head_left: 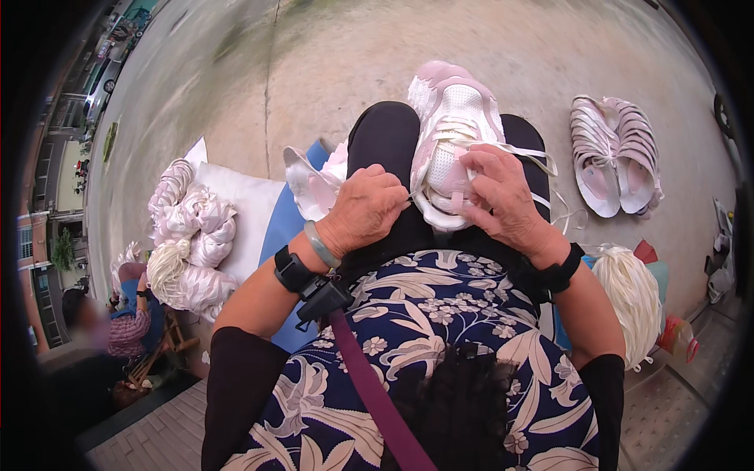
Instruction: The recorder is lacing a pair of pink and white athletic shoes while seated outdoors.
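A white and pale pink shoe upper [449,169] lies on my lap between my knees, its toe pointing away. White shoelace [453,128] crosses its front, and a long loose length trails off to the right over my knee. My left hand [365,206] is closed in a pinch at the upper's left edge, with a thin bit of lace showing at the fingertips. On the other side, my right hand [503,192] has thumb and curved fingers on the upper's right edge by the tongue. More uppers are stacked under the toe end.
Nested uppers [616,157] stand on the concrete floor at the right. A bundle of white laces [628,302] hangs beside my right arm. At the left, bundled uppers [196,228] lie on a white sack [239,208]. Another person [129,330] sits at the far left.
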Demonstrator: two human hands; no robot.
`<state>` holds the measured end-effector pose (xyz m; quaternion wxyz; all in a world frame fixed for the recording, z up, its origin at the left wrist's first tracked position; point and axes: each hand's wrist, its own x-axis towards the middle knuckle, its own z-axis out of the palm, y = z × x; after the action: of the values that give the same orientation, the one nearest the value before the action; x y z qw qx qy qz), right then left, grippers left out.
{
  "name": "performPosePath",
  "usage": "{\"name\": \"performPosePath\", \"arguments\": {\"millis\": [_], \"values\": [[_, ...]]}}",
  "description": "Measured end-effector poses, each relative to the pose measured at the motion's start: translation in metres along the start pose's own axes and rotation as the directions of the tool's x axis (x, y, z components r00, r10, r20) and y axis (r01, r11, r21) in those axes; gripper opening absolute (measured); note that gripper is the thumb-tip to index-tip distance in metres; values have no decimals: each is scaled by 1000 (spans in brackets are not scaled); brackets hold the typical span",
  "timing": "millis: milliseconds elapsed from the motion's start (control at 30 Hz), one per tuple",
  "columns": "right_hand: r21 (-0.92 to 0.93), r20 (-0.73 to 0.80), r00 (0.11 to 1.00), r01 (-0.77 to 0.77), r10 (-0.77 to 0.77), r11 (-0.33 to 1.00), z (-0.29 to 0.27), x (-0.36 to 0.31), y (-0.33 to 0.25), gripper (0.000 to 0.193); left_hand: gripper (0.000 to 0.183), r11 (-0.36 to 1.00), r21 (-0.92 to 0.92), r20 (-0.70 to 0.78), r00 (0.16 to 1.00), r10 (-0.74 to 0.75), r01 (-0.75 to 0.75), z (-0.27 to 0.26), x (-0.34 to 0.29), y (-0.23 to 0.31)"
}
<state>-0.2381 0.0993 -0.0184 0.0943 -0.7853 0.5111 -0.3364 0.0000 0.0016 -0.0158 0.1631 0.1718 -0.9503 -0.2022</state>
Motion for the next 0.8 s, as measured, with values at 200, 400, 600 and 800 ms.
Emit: {"name": "performPosePath", "arguments": {"millis": [200, 400, 600, 800], "values": [[-11, 105, 994, 17, -16, 1000, -20, -28, -3, 28, 11, 986, 87, -32, 989, 146, -143, 7, -6, 7], [-177, 184, 979, 121, -88, 977, -21, -40, -3, 35, 13, 974, 92, 92, 976, 197, -205, 15, 0, 22], [-30, 67, 997, -40, 42, 999, -15, -37, -10, 31, 31, 995, 80, -8, 998, 67, -66, 11, 0, 30], [-135, 68, 992, -100, 110, 986, -3, -32, -24, 34, 27, 990, 142, 28, 1000, -14, 10, 20, -8, 34]]}}
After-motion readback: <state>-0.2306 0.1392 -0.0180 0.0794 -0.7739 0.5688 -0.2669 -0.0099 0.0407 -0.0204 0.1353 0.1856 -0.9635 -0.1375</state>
